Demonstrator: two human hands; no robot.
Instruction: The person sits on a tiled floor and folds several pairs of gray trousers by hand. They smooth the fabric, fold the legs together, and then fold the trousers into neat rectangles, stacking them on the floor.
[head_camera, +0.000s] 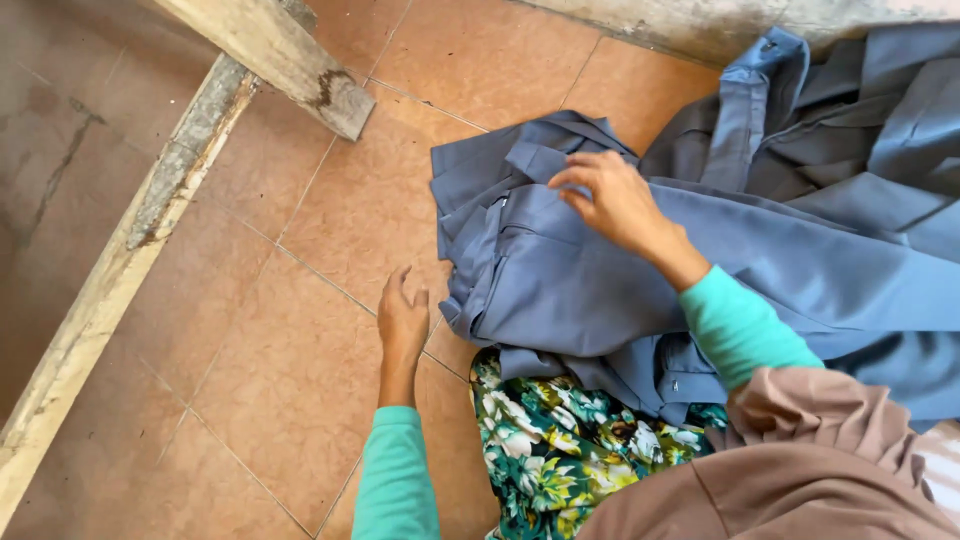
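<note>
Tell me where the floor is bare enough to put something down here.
Bare terracotta floor tiles lie between the pale wooden beam and the left hand, which rests on them. More bare tile lies above the folded grey-blue trousers. The right side is crowded: the right hand lies on them, beside heaped grey-blue cloth.

We see soft, even daylight with no glare; shadows are faint, gathering only in folds of the blue cloth (600, 290). The far left looks dimmer, and focus stays fairly sharp.
</note>
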